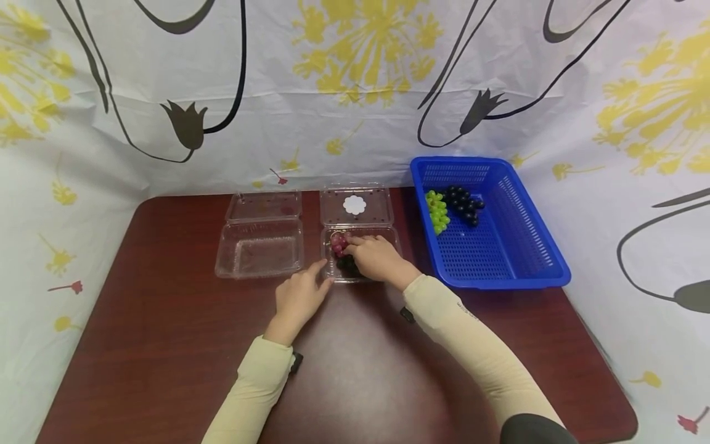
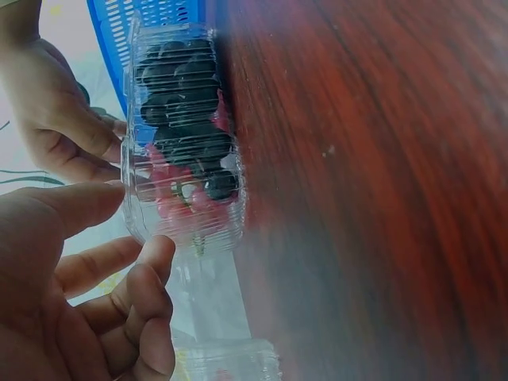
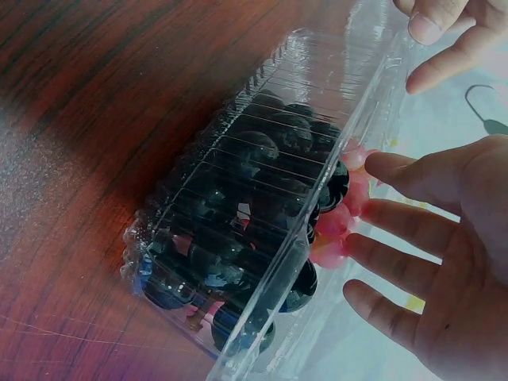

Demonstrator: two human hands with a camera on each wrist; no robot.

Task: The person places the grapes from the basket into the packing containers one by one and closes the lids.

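Note:
In the head view, a clear hinged plastic box stands with its lid up at the table's middle. Dark grapes lie inside it, with a bunch of pinkish-red grapes partly on top. My right hand reaches over the box, its nearly straight fingers touching the red grapes. At the box's left end is my left hand, thumb and forefinger spread at the rim. The left wrist view shows the left thumb against that rim and the other fingers loosely bent. My right hand hides part of the dark grapes.
A second clear box, lid up, stands left of the first. On the right, a blue plastic basket holds green grapes and black grapes. A white round label is on the middle box's lid. Behind hangs a patterned cloth.

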